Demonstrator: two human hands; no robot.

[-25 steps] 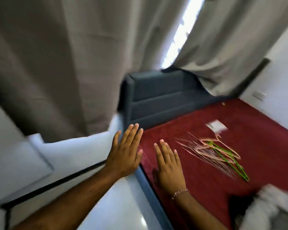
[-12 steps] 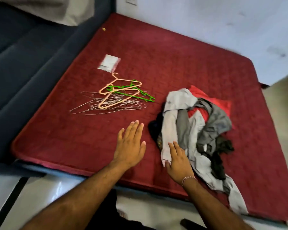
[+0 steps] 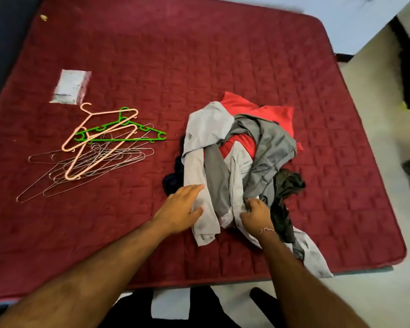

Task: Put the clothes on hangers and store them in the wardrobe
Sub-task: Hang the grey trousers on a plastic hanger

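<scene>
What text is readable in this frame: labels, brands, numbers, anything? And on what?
Nothing can be read.
Clear plastic packet on the red mattress: white insert with dark print lines, too small and blurred to read.
Light grey garment in the clothes pile: no legible print or tag.
Dark grey garment: a small dark mark, not legible as text.
Pink hangers, green hanger, wire hangers: no markings visible.

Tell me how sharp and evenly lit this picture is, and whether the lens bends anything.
Head view: mostly sharp on the clothes pile and hangers; soft, even light, no hard shadows or glare; wide-angle lens bows the red mattress edges; right-hand floor margin is smeared.
</scene>
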